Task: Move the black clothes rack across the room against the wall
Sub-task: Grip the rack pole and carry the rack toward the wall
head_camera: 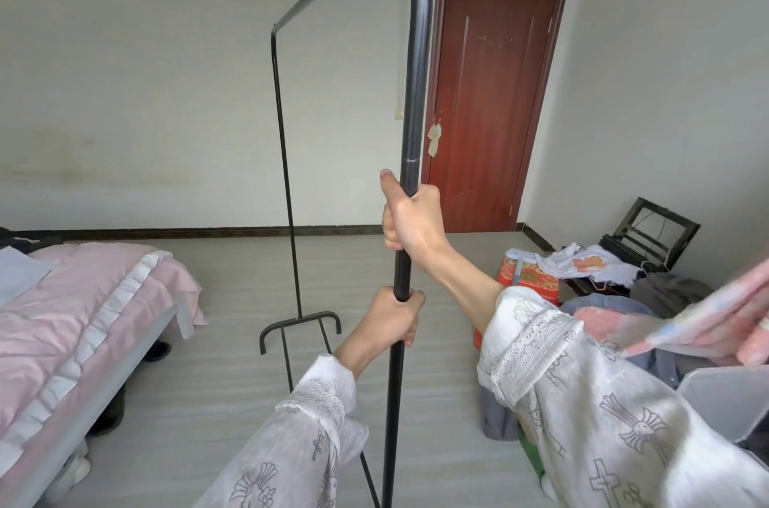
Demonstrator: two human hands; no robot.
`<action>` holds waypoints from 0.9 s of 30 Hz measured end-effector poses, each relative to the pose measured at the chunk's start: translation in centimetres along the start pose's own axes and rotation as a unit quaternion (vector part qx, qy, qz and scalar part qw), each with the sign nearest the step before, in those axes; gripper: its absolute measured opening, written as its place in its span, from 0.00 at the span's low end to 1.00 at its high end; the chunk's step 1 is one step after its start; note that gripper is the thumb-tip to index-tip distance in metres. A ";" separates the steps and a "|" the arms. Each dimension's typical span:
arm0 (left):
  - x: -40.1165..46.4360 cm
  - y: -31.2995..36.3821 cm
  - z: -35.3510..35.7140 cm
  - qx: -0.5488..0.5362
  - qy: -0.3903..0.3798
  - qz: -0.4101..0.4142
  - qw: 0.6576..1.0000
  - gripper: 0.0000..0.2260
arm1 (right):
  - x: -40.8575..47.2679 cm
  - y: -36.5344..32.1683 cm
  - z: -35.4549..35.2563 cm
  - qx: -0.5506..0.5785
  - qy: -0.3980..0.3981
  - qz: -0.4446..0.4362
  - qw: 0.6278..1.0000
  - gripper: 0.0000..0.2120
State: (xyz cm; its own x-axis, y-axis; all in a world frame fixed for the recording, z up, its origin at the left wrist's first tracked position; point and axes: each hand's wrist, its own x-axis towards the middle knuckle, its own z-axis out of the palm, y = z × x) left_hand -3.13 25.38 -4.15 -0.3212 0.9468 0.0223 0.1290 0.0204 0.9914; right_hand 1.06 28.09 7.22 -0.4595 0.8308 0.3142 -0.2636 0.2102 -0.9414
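The black clothes rack (417,62) is an empty metal frame standing in the middle of the room. Its near upright post runs up the centre of the view and bends into the top bar. The far post (285,174) ends in a curved foot (299,326) on the floor. My right hand (410,218) is wrapped around the near post at about mid height. My left hand (393,318) grips the same post just below it. The white wall (166,91) lies beyond the rack.
A bed with a pink cover (83,320) fills the left side, with shoes under it. A red-brown door (495,100) is in the far wall. A pile of clothes, a red box (528,278) and a black folding frame (653,237) crowd the right. Grey floor (233,382) lies between.
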 end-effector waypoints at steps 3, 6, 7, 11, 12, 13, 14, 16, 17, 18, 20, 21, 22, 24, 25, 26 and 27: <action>4.1 -0.1 -1.4 0.004 0.011 -0.003 1.000 0.18 | 4.1 1.4 0.6 -0.005 0.001 0.003 1.000 0.25; 8.1 -0.3 -2.5 0.007 0.016 -0.008 1.000 0.18 | 8.0 2.7 0.9 -0.001 -0.001 0.007 1.000 0.25; 9.3 -0.4 -2.8 0.007 0.022 -0.007 1.000 0.18 | 9.3 3.1 0.9 -0.001 0.000 0.006 1.000 0.25; 14.0 -0.6 -3.9 0.008 0.034 -0.011 0.999 0.19 | 14.0 4.8 1.1 0.001 -0.004 0.009 1.000 0.24; 14.9 -0.7 -4.1 0.011 0.037 -0.013 0.999 0.19 | 15.0 5.1 1.1 0.001 -0.005 0.009 1.000 0.24; 15.9 -0.8 -4.3 0.010 0.039 -0.014 0.999 0.19 | 16.0 5.5 1.2 0.001 -0.008 0.009 1.000 0.24; 16.7 -0.8 -4.5 0.009 0.040 -0.016 0.999 0.19 | 16.8 5.8 1.2 0.000 -0.009 0.008 1.000 0.24; 19.2 -0.8 -4.7 0.007 0.048 -0.017 0.999 0.19 | 19.3 6.7 1.0 0.001 -0.013 0.006 1.000 0.23; 20.6 -0.8 -4.9 0.009 0.054 -0.017 0.998 0.19 | 20.8 7.2 0.8 0.002 -0.015 0.006 1.000 0.23; 22.0 -0.8 -5.0 0.010 0.059 -0.019 0.998 0.19 | 22.1 7.7 0.7 0.002 -0.017 0.006 1.000 0.24; 24.5 -0.8 -5.3 0.007 0.070 -0.025 0.997 0.18 | 24.9 8.7 0.5 0.003 -0.020 0.001 1.000 0.24; 26.0 -0.8 -5.5 0.005 0.078 -0.027 0.997 0.18 | 26.3 9.2 0.4 0.003 -0.021 -0.001 1.000 0.25; 27.2 -0.9 -5.7 0.008 0.087 -0.027 0.996 0.18 | 27.6 9.7 0.4 -0.001 -0.020 -0.005 1.000 0.25; 30.3 -1.1 -6.1 0.015 0.104 -0.025 0.994 0.19 | 30.8 11.0 0.2 -0.010 -0.024 -0.014 1.000 0.25; 31.6 -1.2 -6.4 0.017 0.107 -0.027 0.994 0.19 | 32.1 11.4 0.2 -0.012 -0.023 -0.018 1.000 0.25; 32.8 -1.2 -6.6 0.014 0.109 -0.030 0.994 0.19 | 33.3 11.8 0.2 -0.012 -0.022 -0.022 0.999 0.25; 34.0 -1.2 -6.8 0.010 0.115 -0.035 0.993 0.19 | 34.5 12.2 0.2 -0.012 -0.022 -0.024 0.999 0.25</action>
State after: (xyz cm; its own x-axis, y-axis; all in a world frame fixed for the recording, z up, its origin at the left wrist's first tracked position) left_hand -20.59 55.40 -3.75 -0.5351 0.8446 -0.0153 0.1170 0.0921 0.9889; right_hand -18.24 59.24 6.57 -0.4837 0.7960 0.3639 -0.2656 0.2626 -0.9276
